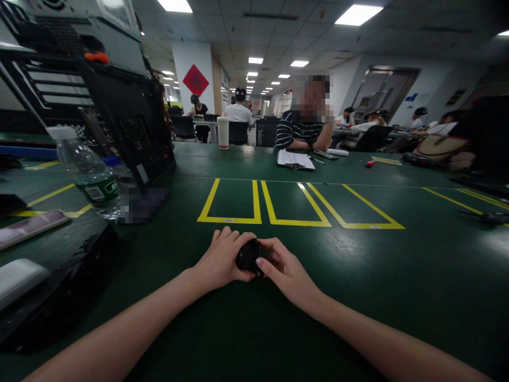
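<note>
Low over the green table (254, 329), a small black rounded object (247, 255) is held between both my hands. My left hand (226, 257) wraps it from the left, with the thumb below and the fingers over the top. From the right, my right hand (282, 265) closes on its edge, thumb at the near side and fingertips behind. Part of the object is covered by my fingers, so its exact kind cannot be made out. Just beyond my hands, yellow tape outlines (229, 220) mark the tabletop.
To the left stand an opened computer case (131, 122), a water bottle (97, 185), a phone (32, 227) and a white box-like item (19, 281). Across the table sits a person in a striped shirt (292, 130), behind a clipboard (295, 160). A white cup (223, 132) stands farther left.
</note>
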